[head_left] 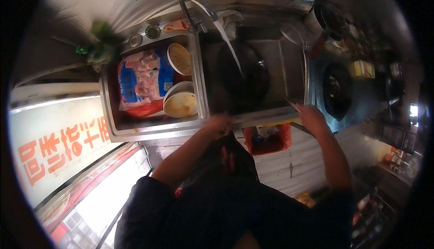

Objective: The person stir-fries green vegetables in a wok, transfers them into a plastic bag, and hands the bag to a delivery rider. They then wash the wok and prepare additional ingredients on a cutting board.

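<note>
My left hand is blurred at the front rim of the double sink; whether it holds anything is unclear. At the right basin's front right corner, my right hand is closed on a thin handle that points into the basin; its far end is lost in the dark. From the curved metal faucet water runs into a dark round pan or wok in the right basin. In the left basin lie a printed plastic bag of pinkish food and several soiled bowls.
A red bin stands below the sink's front edge. To the right are a dark pan, a yellow box and a wire whisk. A pink cloth and a drain strainer lie on the back ledge.
</note>
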A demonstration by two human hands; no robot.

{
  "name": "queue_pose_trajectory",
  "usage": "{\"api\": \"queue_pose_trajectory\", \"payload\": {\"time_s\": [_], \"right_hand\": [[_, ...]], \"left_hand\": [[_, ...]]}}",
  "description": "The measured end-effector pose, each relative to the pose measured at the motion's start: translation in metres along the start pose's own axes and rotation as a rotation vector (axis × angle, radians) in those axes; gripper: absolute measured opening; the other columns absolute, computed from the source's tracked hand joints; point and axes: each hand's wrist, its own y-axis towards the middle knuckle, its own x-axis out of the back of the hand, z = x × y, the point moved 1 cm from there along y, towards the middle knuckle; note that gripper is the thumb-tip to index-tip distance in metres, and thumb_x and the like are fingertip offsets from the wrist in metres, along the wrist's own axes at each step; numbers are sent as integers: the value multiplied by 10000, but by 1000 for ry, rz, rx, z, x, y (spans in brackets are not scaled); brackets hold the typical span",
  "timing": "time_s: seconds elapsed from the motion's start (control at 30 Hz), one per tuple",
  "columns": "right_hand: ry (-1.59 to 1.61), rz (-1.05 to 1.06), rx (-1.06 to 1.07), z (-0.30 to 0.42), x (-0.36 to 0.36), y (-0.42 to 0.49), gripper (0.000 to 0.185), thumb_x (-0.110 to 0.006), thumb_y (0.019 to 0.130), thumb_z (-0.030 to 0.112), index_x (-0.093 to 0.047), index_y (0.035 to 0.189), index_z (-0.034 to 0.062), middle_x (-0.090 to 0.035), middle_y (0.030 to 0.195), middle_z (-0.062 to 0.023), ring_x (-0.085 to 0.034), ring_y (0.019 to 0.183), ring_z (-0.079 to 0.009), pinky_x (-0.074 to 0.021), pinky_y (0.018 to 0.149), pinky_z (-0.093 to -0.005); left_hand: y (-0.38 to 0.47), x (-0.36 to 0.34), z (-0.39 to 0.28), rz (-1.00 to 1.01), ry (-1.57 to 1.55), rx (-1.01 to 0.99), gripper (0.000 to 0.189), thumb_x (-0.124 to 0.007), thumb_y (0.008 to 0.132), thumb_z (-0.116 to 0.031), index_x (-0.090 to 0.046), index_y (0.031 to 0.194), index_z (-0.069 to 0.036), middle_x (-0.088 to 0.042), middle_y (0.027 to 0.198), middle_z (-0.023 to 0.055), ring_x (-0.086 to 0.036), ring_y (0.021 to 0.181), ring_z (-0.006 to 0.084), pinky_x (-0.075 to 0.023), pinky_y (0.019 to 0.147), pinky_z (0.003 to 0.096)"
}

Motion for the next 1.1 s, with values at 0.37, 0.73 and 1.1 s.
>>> {"api": "queue_pose_trajectory", "payload": {"time_s": [0.37, 0.73, 1.1], "right_hand": [[1356, 626, -39, 29, -13, 91, 498, -565, 1056, 231, -459, 1539, 169, -552, 731, -18, -460, 492, -73, -373, 397, -217], [-185, -46, 90, -46, 105, -23, 361, -644, 959, 133, -699, 1315, 150, -733, 951, -166, -709, 852, -294, -558, 824, -439], [808, -195, -21, -19, 103, -144, 504, -626, 977, 124, -562, 1476, 149, -623, 774, -31, -558, 648, -102, -485, 611, -283]], "left_hand": [[1, 28, -17, 255, -448, 281, 309, -616, 1023, -238, -515, 746, -145, -438, 583, -56, -422, 472, 59, -379, 433, 182], [12, 13, -9, -288, 971, -462, 309, -712, 950, -276, -637, 776, -32, -612, 665, 87, -566, 543, 191, -419, 458, 364], [-63, -21, -25, 380, -577, 395, 254, -634, 1022, -242, -604, 786, -153, -534, 582, -42, -490, 454, 75, -376, 404, 208]]}}
